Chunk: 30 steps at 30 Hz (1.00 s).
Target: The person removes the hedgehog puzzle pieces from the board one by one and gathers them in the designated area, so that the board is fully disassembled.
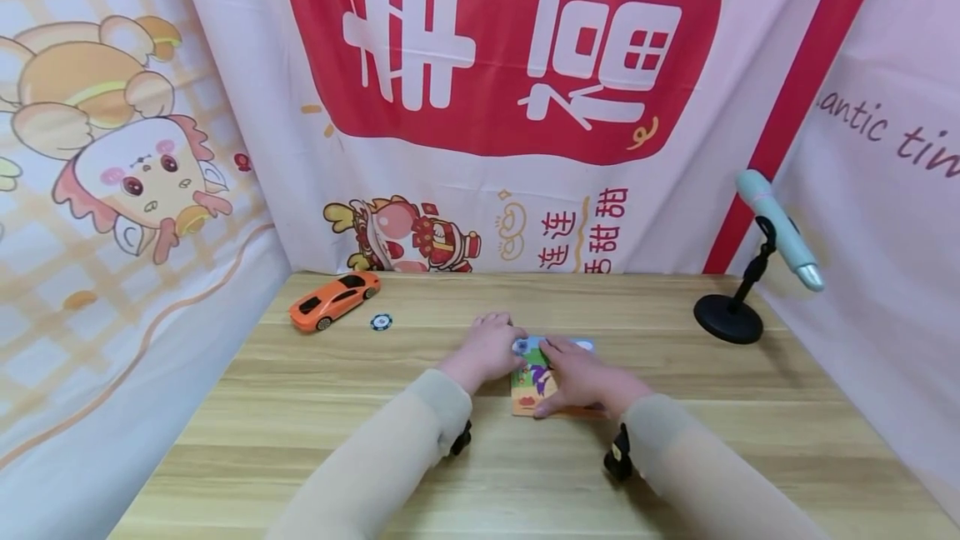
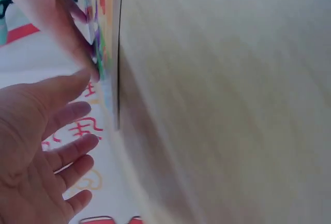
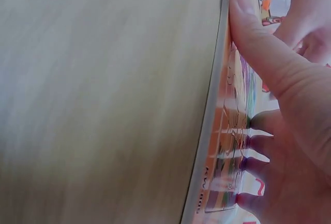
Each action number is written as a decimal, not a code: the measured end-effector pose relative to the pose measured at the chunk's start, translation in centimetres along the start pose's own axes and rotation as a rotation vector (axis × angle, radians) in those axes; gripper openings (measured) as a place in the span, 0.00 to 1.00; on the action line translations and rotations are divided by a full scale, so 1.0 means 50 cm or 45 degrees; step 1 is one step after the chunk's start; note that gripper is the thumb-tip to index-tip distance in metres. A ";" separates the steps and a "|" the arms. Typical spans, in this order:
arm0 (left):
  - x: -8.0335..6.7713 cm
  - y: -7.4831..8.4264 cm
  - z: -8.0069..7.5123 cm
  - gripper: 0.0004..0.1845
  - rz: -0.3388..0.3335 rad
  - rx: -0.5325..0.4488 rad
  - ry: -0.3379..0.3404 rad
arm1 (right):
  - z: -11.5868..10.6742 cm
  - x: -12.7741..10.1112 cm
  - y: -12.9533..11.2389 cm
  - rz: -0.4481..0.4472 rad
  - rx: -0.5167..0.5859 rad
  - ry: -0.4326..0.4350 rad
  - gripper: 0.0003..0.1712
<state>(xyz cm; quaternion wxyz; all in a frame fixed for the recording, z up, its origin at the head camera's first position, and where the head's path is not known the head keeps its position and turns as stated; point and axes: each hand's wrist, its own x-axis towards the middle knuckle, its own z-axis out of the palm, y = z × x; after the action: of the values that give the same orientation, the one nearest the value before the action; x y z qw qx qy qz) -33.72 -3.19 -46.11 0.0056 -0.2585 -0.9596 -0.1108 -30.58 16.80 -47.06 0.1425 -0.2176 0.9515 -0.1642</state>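
A flat, rectangular puzzle board (image 1: 542,382) with a thin pale edge and a glossy, brightly printed face in orange, green and purple lies on the wooden table (image 1: 300,407), near its middle, between the two hands. The right hand (image 1: 581,377) rests flat on the board, fingers extended and pressing the printed face; in the right wrist view its thumb (image 3: 258,43) lies along the board's rim and the cut lines of the pieces show beside the fingertips. The left hand (image 1: 491,348) sits just beside the board's left far corner with fingers loosely spread and relaxed, gripping nothing; whether it touches the board cannot be told. Both forearms wear smooth beige sleeves. The table has a light, straight-grained laminate surface. At far left stand a glossy orange toy car (image 1: 334,299) and a small round chip (image 1: 381,322); at far right, a pale blue pen-shaped device (image 1: 780,230) leans on a black round-based stand (image 1: 729,317). Printed fabric forms the backdrop.
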 end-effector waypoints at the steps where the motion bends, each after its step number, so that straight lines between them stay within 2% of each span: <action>1: 0.003 0.000 0.001 0.26 -0.030 -0.017 -0.005 | 0.001 0.003 -0.002 -0.003 0.000 0.000 0.71; 6: 0.021 -0.008 0.019 0.20 -0.132 -0.121 -0.015 | 0.008 0.010 -0.005 -0.013 -0.016 0.007 0.72; 10: 0.029 -0.011 0.026 0.20 -0.185 -0.201 -0.027 | 0.008 0.009 -0.003 -0.001 -0.040 0.012 0.73; 20: 0.025 -0.011 0.020 0.21 -0.293 -0.440 -0.080 | 0.007 0.004 -0.007 -0.008 -0.058 -0.004 0.74; 25: 0.017 -0.002 0.010 0.25 -0.317 -0.436 -0.108 | 0.008 0.002 -0.007 -0.017 -0.028 -0.005 0.72; 30: 0.021 0.000 0.011 0.26 -0.300 -0.398 -0.112 | 0.012 0.003 0.001 -0.013 0.001 -0.017 0.72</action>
<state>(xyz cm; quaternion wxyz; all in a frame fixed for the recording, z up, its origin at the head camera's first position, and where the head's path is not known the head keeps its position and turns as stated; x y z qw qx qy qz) -34.59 -2.53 -46.57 -0.0894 -0.1468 -0.9536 -0.2470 -30.54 16.63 -47.66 0.1481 -0.2233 0.9494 -0.1640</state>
